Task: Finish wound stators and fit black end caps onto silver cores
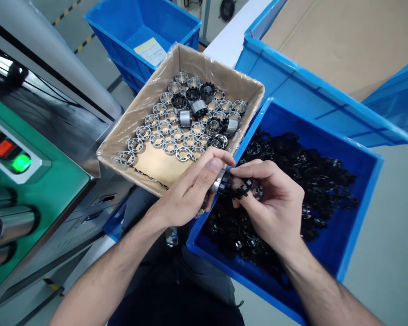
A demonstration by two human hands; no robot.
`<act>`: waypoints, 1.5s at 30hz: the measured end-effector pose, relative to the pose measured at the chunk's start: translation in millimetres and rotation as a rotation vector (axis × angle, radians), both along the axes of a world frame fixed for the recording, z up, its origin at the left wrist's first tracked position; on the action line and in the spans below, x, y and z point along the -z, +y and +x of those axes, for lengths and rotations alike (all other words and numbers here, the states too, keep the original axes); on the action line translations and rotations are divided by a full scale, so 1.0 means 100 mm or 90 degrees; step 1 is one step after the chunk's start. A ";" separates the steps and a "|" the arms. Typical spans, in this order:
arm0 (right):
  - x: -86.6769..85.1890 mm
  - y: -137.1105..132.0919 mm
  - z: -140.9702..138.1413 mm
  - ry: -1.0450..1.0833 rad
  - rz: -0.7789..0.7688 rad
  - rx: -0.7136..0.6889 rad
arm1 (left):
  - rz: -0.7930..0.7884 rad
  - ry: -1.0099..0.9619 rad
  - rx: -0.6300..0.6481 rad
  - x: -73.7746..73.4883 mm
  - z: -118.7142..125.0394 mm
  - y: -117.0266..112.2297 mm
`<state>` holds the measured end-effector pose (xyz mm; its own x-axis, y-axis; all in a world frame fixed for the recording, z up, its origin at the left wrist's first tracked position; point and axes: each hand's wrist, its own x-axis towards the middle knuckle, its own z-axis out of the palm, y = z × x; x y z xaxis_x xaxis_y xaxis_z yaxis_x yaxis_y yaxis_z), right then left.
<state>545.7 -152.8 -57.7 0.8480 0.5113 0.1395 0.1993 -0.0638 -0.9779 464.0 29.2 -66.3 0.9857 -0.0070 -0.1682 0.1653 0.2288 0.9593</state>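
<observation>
My left hand (187, 192) is closed around a silver metal ring core (219, 182), thumb on top. Opposite it, my right hand (275, 199) pinches a black toothed plastic ring (244, 190) between thumb and fingers. The two parts meet end to end; whether they are joined, I cannot tell. Both hands hover over the adjoining edges of a plastic-lined cardboard box (122, 136) and a blue bin (360, 181). Metal ring cores (170, 146) stand in rows inside the box, several with black rings fitted. Loose black plastic rings (292, 167) are heaped in the bin.
On the left stands a green machine panel (61, 181) with a lit green button (21, 162) and metal cylinders (17, 224). Another blue bin (105, 27) holding a paper sits behind the box. A large blue bin (292, 81) with cardboard is at the upper right.
</observation>
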 end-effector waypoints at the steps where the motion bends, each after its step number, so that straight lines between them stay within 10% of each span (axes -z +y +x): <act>1: 0.00 0.00 -0.01 -0.015 -0.004 0.004 | -0.002 -0.001 -0.003 0.00 0.00 0.00; 20: -0.05 0.03 0.03 -0.042 -0.014 0.016 | 0.021 -0.010 0.042 -0.05 0.00 0.05; 29: -0.13 -0.04 0.20 0.091 0.036 0.051 | 0.722 0.008 0.086 -0.36 -0.05 0.55; 34: -0.15 0.03 0.13 0.183 0.058 -0.020 | 0.401 0.041 -0.120 -0.34 -0.01 0.61; 40: -0.11 0.02 0.13 0.247 0.084 -0.028 | -0.021 0.138 -0.124 -0.19 0.11 0.33; 45: -0.07 0.01 0.12 0.210 0.065 -0.038 | -0.123 0.163 -0.126 -0.09 0.20 -0.05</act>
